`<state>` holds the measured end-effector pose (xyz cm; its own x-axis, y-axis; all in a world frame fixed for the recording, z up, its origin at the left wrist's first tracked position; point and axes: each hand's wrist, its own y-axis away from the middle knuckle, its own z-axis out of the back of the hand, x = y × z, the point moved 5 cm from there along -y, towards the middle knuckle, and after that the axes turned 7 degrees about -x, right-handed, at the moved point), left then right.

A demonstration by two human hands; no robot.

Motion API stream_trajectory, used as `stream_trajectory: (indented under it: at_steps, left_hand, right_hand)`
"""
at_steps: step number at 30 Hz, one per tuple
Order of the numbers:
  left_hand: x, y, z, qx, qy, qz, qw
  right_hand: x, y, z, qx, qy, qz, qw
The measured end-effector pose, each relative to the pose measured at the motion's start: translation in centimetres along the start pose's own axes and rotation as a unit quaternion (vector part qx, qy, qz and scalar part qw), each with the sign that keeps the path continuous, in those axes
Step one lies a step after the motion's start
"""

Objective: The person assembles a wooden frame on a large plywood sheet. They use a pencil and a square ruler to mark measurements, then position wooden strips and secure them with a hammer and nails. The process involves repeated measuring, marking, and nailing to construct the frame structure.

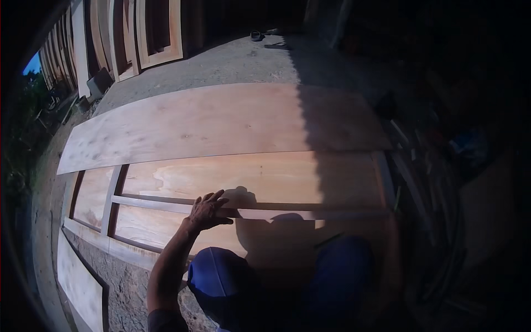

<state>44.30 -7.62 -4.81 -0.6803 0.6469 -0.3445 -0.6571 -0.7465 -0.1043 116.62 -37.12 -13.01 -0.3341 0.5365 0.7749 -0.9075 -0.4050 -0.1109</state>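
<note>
My left hand [209, 212] rests on the long middle rail [160, 205] of a wooden frame, its fingers stretched out and apart, holding nothing. The frame [133, 250] lies flat, with pale plywood [221, 177] showing in its openings. Along the far side, a long plywood sheet [182, 119] lies over the frame's edge. A thin, dark greenish stick-like thing [329, 240] shows in the shadow near my right knee; its kind is unclear. My right hand does not show in the deep shade.
My blue-clad knees [221, 271] are at the near side. A narrow plywood strip [80, 282] lies at the left. Wooden frames [160, 33] lean at the back left. Loose wood pieces [412, 177] lie in shade at the right. Small dark objects [257, 36] sit on the far concrete.
</note>
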Motion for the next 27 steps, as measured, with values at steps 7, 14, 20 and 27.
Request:
stream_trajectory:
  at_steps: [7,14,20,27]
  left_hand:
    - [-13.3,-14.2,4.2,-0.139,0.042,-0.12,0.982]
    - [-33.0,-21.4,-11.6,0.174,0.058,-0.24,0.953]
    - [-49.4,-24.0,-21.7,0.229,0.074,-0.195,0.951]
    - [-50.5,-24.1,-22.8,0.249,0.002,-0.12,0.961]
  right_hand:
    - [1.4,0.3,0.8,0.047,-0.141,-0.015,0.989]
    - [4.5,-0.3,2.4,0.079,-0.08,-0.056,0.992]
    - [3.4,-0.8,2.0,0.119,-0.012,-0.063,0.991]
    - [2.3,-0.9,1.9,0.133,-0.105,-0.114,0.979]
